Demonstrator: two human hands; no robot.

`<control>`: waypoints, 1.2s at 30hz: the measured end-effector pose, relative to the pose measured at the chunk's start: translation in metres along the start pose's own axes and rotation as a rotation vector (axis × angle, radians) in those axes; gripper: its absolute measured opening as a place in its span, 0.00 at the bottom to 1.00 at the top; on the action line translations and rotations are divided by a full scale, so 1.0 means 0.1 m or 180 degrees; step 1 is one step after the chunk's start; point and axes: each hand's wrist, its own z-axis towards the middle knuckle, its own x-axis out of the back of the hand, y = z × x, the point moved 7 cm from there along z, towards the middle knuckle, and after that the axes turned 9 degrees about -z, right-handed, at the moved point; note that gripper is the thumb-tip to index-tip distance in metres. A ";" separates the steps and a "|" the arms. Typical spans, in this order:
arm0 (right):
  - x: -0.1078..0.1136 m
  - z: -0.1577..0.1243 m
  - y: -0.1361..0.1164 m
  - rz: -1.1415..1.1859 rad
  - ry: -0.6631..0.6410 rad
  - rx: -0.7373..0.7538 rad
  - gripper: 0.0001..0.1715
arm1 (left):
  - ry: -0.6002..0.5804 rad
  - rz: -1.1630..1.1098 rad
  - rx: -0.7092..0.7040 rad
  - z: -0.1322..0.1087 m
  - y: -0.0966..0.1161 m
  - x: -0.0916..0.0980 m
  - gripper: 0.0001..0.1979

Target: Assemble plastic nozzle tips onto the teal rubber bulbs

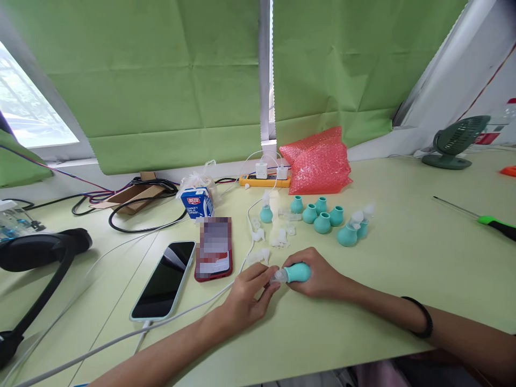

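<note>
Right hand (316, 275) gripping teal, rounded squeeze bulb (299, 272); bulb sideways at the fingers, neck pointing to left hand (250, 294). Left thumb and fingers pinched on translucent plastic nozzle (280, 276) at bulb's neck. Five open-necked teal pots (322, 223) grouped beyond right hand on pale green table (363, 338).

Green blinds (169, 86) cover most of the upper frame, a pale window post (264, 70) between them. Daylight enters through a window pane (34, 102) at upper left; a white wall (486, 56) stands upper right, above the pale yellow-green desk (403, 252).
</note>
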 end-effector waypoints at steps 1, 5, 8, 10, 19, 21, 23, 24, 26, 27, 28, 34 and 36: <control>-0.02 0.00 0.02 0.0117 -0.0109 -0.0091 0.07 | -0.0007 0.0074 -0.0148 -0.01 0.03 -0.01 0.13; -0.09 -0.01 0.09 0.0493 -0.0423 -0.0412 0.05 | -0.0056 0.0406 -0.0576 -0.03 0.10 -0.03 0.18; -0.17 -0.05 0.21 0.0791 -0.0730 -0.0907 0.10 | -0.0191 0.0500 -0.0650 -0.03 0.13 -0.05 0.19; -0.24 -0.09 0.23 0.0984 -0.1071 -0.1105 0.12 | -0.0309 0.0444 -0.0595 -0.03 0.14 -0.07 0.18; 0.12 0.06 0.07 0.0483 -0.0060 -0.0319 0.07 | 0.0108 0.0746 -0.0258 0.10 0.12 0.14 0.20; 0.20 0.08 0.14 0.0415 0.0246 -0.0519 0.08 | 0.0035 0.1330 0.0050 0.14 0.02 0.14 0.21; 0.25 0.08 0.20 0.0369 0.0462 -0.0704 0.09 | -0.0158 0.1876 0.0336 0.17 -0.09 0.10 0.20; 0.25 0.08 0.22 0.0355 0.0516 -0.0757 0.09 | -0.0258 0.2061 0.0438 0.17 -0.13 0.08 0.20; 0.24 0.07 0.22 0.0319 0.0536 -0.0765 0.09 | -0.0417 0.2248 0.0545 0.18 -0.19 0.02 0.17; 0.22 0.07 0.21 0.0291 0.0512 -0.0727 0.09 | -0.0479 0.2270 0.0566 0.18 -0.21 0.00 0.15; 0.21 0.07 0.19 0.0259 0.0488 -0.0677 0.09 | -0.0536 0.2261 0.0569 0.18 -0.23 -0.03 0.13; 0.22 0.08 0.11 0.0133 0.0500 -0.0286 0.08 | -0.0328 0.1893 0.0308 0.15 -0.19 -0.04 0.12; 0.22 0.08 0.06 0.0069 0.0430 -0.0067 0.08 | -0.0099 0.1621 0.0167 0.13 -0.15 0.01 0.13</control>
